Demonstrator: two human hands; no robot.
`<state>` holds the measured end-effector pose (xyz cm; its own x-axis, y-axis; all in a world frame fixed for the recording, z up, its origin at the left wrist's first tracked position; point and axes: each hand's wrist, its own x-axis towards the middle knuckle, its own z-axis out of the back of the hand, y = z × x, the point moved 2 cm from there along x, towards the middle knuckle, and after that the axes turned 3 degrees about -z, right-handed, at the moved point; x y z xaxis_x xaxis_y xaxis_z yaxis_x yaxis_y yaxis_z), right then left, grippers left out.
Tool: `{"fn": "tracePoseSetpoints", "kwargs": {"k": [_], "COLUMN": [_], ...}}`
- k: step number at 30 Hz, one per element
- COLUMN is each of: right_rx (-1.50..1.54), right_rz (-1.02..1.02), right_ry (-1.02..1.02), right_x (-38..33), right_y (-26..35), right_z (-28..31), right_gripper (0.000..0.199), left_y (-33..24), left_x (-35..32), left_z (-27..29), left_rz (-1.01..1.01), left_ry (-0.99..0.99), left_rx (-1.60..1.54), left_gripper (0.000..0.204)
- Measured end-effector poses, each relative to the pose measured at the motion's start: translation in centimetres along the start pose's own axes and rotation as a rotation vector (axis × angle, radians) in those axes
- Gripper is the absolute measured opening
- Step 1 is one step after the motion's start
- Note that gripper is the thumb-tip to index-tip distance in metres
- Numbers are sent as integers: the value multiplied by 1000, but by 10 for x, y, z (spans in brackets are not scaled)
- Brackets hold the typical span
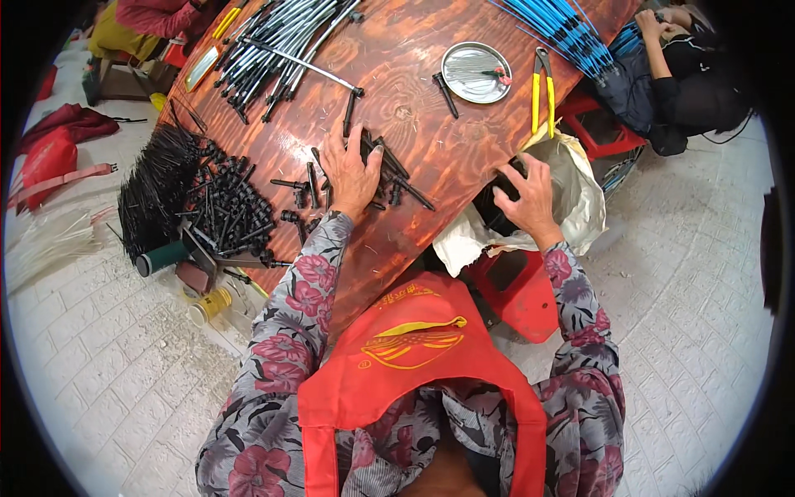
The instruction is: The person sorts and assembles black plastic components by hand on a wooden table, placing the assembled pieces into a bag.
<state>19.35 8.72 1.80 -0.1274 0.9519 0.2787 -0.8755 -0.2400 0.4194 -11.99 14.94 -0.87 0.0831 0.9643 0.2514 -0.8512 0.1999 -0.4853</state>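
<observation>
My left hand (352, 178) rests palm down on the tabletop with its fingers spread. It lies over a small group of black plastic rod-shaped parts (400, 166). A dark piece shows between thumb and forefinger; whether it is gripped is unclear. My right hand (530, 203) reaches to the mouth of a white woven sack (584, 195) at the table's edge. Its fingers are bent and apart above a dark mass (489, 211) whose pieces I cannot make out. Left of my left hand, more short black parts (310, 184) lie loose.
Toward the left edge are a heap of black parts (236, 207) and a thin black bristly bundle (157, 186). Grey rods (286, 50), a round metal dish (478, 73), yellow-handled pliers (542, 91) and blue rods (563, 33) lie farther off. A co-worker (687, 91) sits at right, by a red stool (596, 124).
</observation>
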Motion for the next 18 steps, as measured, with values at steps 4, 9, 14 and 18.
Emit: {"fn": "tracePoseSetpoints", "kwargs": {"k": [4,9,14,18], "right_rx": [197,-99,-133,24], "right_rz": [-208,-380,-333,-285], "right_ry": [58,127,113,272], "right_x": [48,106,91,63], "right_y": [3,28,41,62], "right_z": [-46,-87,-103,-90], "right_gripper": [27,30,31,36], "left_y": [10,21,33,37], "left_x": [16,57,54,22], "left_z": [2,0,-2,5], "left_rz": [44,331,299,152], "left_ry": [-27,85,116,112], "left_rx": [-7,139,198,142], "left_gripper": [55,49,45,36]}}
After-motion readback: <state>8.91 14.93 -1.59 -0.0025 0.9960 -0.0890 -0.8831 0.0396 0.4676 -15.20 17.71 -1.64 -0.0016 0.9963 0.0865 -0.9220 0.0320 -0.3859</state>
